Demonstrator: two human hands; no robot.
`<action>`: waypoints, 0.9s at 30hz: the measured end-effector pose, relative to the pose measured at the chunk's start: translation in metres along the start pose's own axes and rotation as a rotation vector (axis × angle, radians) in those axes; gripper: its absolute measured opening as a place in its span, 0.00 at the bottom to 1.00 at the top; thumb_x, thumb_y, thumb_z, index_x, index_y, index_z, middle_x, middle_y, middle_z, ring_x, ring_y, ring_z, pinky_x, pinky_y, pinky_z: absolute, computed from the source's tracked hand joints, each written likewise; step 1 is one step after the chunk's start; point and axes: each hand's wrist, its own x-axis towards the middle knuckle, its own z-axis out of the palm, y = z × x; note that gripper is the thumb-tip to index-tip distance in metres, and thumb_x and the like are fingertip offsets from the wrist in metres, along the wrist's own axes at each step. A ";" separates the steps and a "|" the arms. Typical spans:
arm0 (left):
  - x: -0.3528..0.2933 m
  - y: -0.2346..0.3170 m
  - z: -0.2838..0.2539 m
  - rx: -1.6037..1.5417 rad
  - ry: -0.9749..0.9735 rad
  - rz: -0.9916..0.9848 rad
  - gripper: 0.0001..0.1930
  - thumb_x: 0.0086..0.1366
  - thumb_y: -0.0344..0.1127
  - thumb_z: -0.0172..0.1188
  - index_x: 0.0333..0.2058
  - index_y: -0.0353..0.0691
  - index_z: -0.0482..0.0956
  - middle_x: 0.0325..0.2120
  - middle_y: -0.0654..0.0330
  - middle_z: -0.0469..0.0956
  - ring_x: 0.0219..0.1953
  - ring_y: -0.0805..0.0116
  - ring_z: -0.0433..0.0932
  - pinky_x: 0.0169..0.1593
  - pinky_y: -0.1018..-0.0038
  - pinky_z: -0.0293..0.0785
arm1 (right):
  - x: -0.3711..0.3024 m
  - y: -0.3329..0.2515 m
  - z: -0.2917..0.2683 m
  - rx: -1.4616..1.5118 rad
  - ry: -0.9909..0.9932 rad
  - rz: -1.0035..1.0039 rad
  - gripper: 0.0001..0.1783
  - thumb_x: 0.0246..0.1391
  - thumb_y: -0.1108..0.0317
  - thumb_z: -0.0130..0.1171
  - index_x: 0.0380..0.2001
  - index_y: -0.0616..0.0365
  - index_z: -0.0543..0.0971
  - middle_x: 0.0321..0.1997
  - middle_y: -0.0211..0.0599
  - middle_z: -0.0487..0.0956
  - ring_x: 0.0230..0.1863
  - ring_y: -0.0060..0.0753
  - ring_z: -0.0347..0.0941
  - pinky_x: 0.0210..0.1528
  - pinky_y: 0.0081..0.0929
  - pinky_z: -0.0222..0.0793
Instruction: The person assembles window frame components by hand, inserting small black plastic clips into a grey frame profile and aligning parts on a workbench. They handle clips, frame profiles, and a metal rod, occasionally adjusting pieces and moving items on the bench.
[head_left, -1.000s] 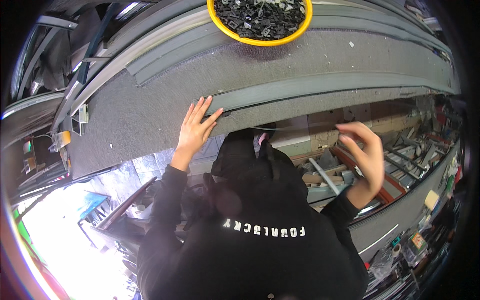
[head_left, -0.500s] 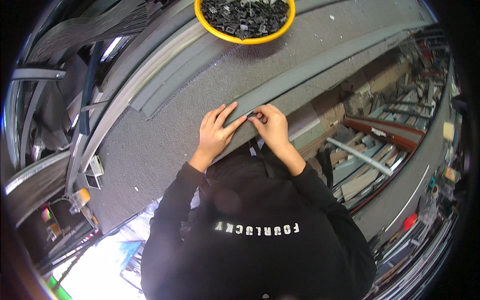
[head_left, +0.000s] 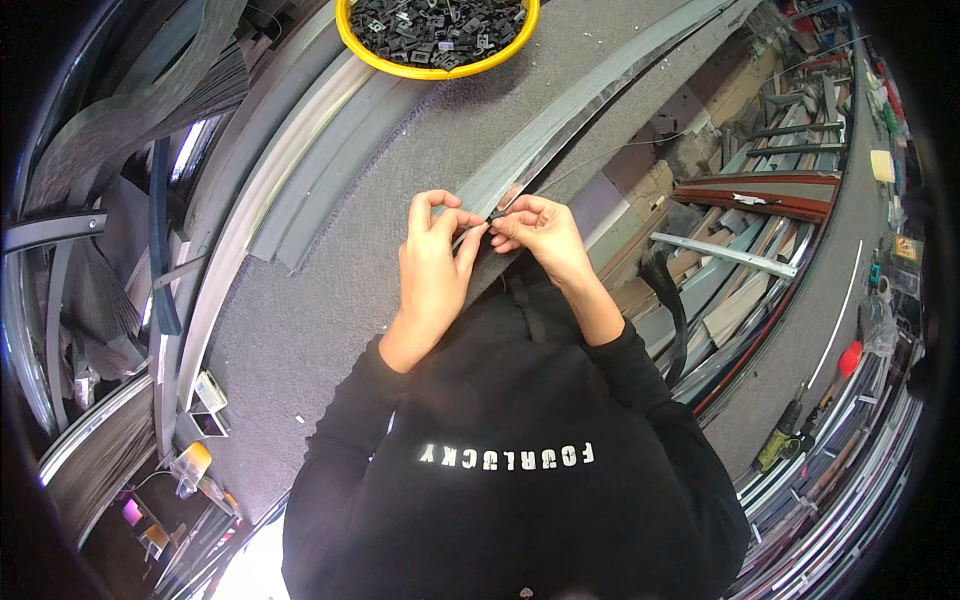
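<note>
A long grey profile strip [head_left: 560, 130] runs from my hands toward the far right of the bench, tipped so that a shiny edge shows. My left hand [head_left: 432, 250] is closed at its near end, thumb and fingertips pinching the strip. At the same end my right hand [head_left: 545, 238] pinches a small dark piece [head_left: 497, 214], mostly hidden by the fingers. The piece touches the strip's end or lies right against it. Beyond my hands, a yellow-rimmed basin [head_left: 447, 73] holds many small black plastic clips [head_left: 440, 32].
More grey strips [head_left: 340, 165] lie along the left of the carpeted bench [head_left: 300, 340]. At right, a rack [head_left: 760, 205] holds offcuts and profiles, with a thin wire [head_left: 620, 150] in front. A green power drill [head_left: 778, 445] lies farther right.
My left fingers, stretched flat along the strip before, have curled into a pinch at its end. The strip has tipped, baring its shiny edge. The view has shifted, so the basin appears farther left.
</note>
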 end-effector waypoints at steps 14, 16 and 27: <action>0.010 -0.010 0.003 -0.376 -0.337 -0.374 0.13 0.61 0.36 0.69 0.38 0.31 0.85 0.25 0.61 0.83 0.22 0.83 0.74 0.26 0.82 0.69 | -0.018 -0.004 -0.008 0.169 0.117 0.123 0.12 0.55 0.73 0.67 0.38 0.65 0.75 0.35 0.41 0.83 0.35 0.30 0.82 0.40 0.22 0.81; 0.015 -0.013 0.005 -0.404 -0.369 -0.389 0.13 0.61 0.38 0.69 0.37 0.32 0.85 0.24 0.62 0.83 0.22 0.82 0.74 0.26 0.82 0.69 | -0.017 -0.006 -0.012 0.135 0.080 0.153 0.11 0.55 0.72 0.67 0.37 0.65 0.76 0.35 0.41 0.83 0.35 0.30 0.82 0.40 0.22 0.81; 0.020 -0.007 -0.001 -0.233 -0.393 -0.278 0.13 0.58 0.37 0.70 0.38 0.34 0.86 0.26 0.61 0.84 0.26 0.81 0.75 0.29 0.81 0.69 | -0.022 -0.011 -0.005 0.228 0.103 0.212 0.13 0.57 0.69 0.66 0.40 0.66 0.77 0.35 0.39 0.82 0.35 0.30 0.81 0.41 0.24 0.81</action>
